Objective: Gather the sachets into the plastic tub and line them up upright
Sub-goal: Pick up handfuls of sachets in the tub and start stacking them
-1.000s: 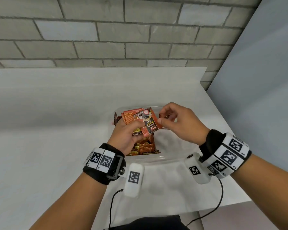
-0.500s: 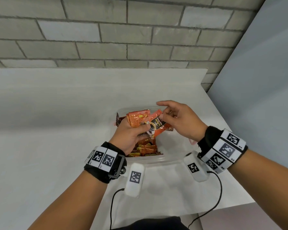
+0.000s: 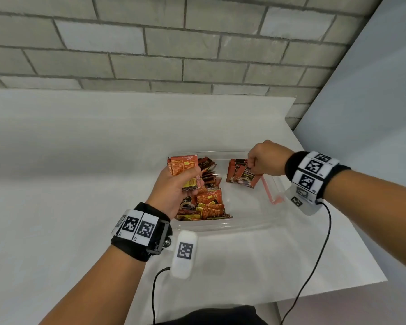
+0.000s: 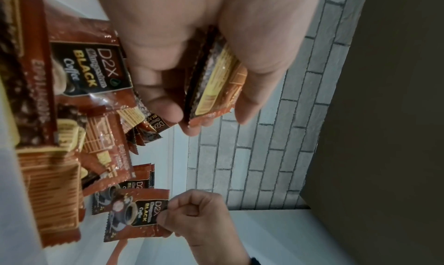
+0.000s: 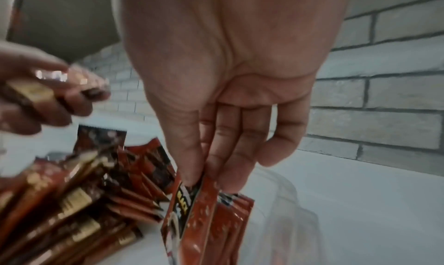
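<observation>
White tabletop point(image 3: 80, 160) is bearing the clear plastic tub point(image 3: 239, 227); right hand point(image 3: 265, 160), having carried across one orange-brown coffee sachet point(image 3: 246, 178), is pinching it upright at right, extending the row, left hand point(image 3: 174, 191) clasping several.

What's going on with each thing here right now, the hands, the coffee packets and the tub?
left hand: grips a small stack of sachets.
right hand: pinches one sachet by its top edge.
upright row: a few sachets standing behind the pinched one.
loose pile: jumbled on the tub's left side.
plastic tub: open, on the table.
</observation>
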### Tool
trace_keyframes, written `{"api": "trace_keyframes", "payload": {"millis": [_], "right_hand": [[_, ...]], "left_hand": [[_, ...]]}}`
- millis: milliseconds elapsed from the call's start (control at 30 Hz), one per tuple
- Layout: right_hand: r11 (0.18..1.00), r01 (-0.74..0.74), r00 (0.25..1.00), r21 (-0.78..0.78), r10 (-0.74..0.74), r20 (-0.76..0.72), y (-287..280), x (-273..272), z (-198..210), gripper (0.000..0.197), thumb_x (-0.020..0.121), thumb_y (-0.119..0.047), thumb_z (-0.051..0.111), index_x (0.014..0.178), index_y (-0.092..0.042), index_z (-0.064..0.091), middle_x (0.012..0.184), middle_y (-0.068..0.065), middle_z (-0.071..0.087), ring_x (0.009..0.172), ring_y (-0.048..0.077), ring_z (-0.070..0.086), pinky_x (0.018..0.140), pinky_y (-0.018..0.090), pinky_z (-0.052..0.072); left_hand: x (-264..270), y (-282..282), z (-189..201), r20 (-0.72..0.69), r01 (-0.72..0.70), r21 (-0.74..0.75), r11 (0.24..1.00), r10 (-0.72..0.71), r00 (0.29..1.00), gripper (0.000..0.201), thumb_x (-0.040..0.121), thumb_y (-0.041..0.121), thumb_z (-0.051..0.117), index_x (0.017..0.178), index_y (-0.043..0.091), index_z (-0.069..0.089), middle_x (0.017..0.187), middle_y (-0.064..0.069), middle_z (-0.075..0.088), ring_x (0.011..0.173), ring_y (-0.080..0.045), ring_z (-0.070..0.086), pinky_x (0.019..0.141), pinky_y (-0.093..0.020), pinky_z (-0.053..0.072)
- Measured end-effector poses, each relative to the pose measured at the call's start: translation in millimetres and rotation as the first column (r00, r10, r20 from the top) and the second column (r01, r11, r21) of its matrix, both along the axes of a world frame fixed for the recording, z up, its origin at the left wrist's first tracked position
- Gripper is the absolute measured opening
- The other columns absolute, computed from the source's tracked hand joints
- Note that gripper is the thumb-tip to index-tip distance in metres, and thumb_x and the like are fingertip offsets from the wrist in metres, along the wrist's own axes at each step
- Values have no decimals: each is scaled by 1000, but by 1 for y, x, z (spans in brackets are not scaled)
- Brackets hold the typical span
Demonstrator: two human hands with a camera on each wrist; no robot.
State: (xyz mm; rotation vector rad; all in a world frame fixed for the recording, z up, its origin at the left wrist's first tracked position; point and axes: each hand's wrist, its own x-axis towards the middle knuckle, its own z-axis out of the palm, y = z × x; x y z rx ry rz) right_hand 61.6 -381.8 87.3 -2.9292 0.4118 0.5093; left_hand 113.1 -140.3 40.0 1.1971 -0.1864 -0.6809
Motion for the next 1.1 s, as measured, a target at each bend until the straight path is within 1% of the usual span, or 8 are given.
{"api": "trace_keyframes", "payload": {"millis": [233, 400, 600, 667, 800, 900, 967, 1100], "right_hand": [[978, -119, 986, -172, 97, -136, 8, 24, -10, 6, 81, -11, 65, 83, -15, 69, 82, 1, 66, 71, 16, 57, 52, 19, 39], [963, -150, 977, -222, 110, -185, 15, 31, -17, 7, 79, -9, 63, 79, -14, 69, 80, 4, 64, 73, 23, 61, 59, 26, 46], [941, -170, 972, -293, 111, -206, 18, 32, -23, 10, 82, -5, 59, 84, -5, 68, 75, 5, 55, 64, 22, 53, 51, 21, 37], [928, -170, 973, -331, 106, -203, 19, 33, -22, 10, 83, -2, 56, 76, -5, 63, 69, 4, 49, 58, 20, 47, 48, 20, 34], [913, -207, 970, -353, 143, -198, 21, 32, -24, 30, 85, 1, 51, 59, -10, 41, 62, 3, 36, 50, 16, 36, 50, 22, 33], [903, -219, 964, -371, 141, -226, 21, 31, -24, 11, 86, -2, 53, 79, -7, 60, 70, 4, 45, 60, 21, 47, 56, 25, 39], [906, -221, 963, -362, 145, -226, 18, 31, -25, 12, 86, -4, 54, 90, -6, 65, 80, 6, 53, 68, 24, 52, 56, 26, 40], [909, -225, 963, -352, 151, -225, 17, 32, -25, 13, 85, -4, 54, 92, -6, 65, 81, 6, 53, 70, 24, 52, 57, 25, 39]], "left_hand": [[3, 8, -1, -11, -17, 10, 1000, 17, 1000, 7, 89, 12, 63, 95, 14, 65, 82, -4, 69, 77, -21, 69, 57, -24, 49], [3, 13, -1, -12, -19, 8, 1000, 19, 1000, 7, 89, 14, 62, 95, 14, 65, 79, -1, 70, 73, -18, 70, 58, -26, 48], [4, 14, -2, -21, -20, 12, 1000, 20, 1000, 5, 88, 14, 63, 92, 16, 65, 79, -2, 70, 73, -18, 70, 58, -25, 48], [4, 14, -2, -22, -17, 12, 1000, 17, 1000, 5, 87, 14, 63, 93, 15, 65, 79, -2, 70, 72, -18, 69, 58, -25, 48], [4, 14, -2, -21, -14, 19, 1000, 14, 1000, 6, 88, 14, 63, 93, 15, 64, 78, -1, 70, 72, -18, 69, 57, -24, 50], [4, 14, -2, -19, -15, 19, 1000, 15, 1000, 6, 89, 13, 62, 94, 15, 64, 77, -1, 70, 71, -17, 69, 58, -25, 49], [4, 13, -2, -18, -13, 21, 1000, 13, 1000, 6, 89, 13, 62, 94, 15, 64, 77, -1, 70, 71, -17, 69, 58, -25, 49], [4, 14, -2, -20, -17, 24, 1000, 18, 1000, 8, 89, 13, 62, 96, 14, 63, 78, -1, 70, 71, -18, 69, 58, -26, 49]]}}
